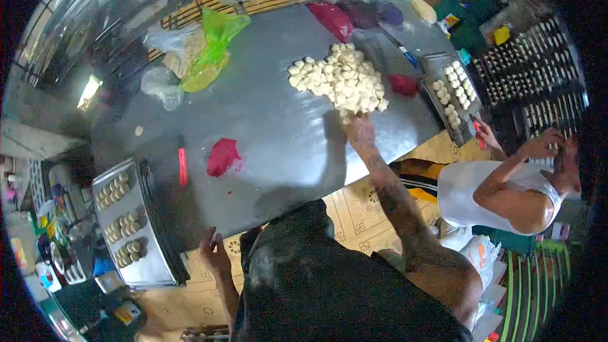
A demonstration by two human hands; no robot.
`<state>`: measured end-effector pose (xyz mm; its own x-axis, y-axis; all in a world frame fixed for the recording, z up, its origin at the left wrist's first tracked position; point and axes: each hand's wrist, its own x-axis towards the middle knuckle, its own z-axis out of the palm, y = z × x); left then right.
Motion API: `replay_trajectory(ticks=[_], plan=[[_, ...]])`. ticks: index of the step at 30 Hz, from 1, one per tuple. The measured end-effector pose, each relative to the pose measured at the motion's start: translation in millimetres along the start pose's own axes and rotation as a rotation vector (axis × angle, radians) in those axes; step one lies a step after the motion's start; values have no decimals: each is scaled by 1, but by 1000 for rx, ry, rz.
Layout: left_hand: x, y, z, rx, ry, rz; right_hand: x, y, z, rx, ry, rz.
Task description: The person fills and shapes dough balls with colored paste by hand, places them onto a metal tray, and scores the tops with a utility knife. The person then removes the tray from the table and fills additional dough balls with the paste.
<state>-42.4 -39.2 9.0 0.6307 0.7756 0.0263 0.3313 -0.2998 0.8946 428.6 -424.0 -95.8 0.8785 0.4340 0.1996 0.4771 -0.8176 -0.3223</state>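
A heap of small pale dough pieces (339, 79) lies on the dark metal table (272, 111). My right hand (361, 132) reaches over the table to the heap's near edge and touches the closest pieces. Its fingers blend into the dough, so their grip is unclear. Down at the table's near left edge is my left hand (215, 250), open, its fingers apart and nothing in them. The nearest tray (144, 228) to it, at the left, carries several rows of round dough pieces.
Red-pink powder (223, 157) and a red-handled tool (183, 166) lie on the left half. Plastic bags (212, 50) sit at the back left, near a blue-handled knife (405, 54) farther right. A co-worker (494, 193) stands at the right by another dough tray (453, 92).
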Motion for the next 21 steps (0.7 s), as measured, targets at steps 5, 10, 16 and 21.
replay_trajectory(ticks=[5,10,16,21], plan=[[24,48,4,37,-203,-328,8,-74,-41,-55,104,95],[52,31,56,-339,-362,-351,-28,-212,-44,704,-338,215],[93,10,28,-183,-627,-323,-49,-333,52,1215,-765,-44],[84,-17,-54,-503,-260,-466,29,-356,64,468,-142,-195]])
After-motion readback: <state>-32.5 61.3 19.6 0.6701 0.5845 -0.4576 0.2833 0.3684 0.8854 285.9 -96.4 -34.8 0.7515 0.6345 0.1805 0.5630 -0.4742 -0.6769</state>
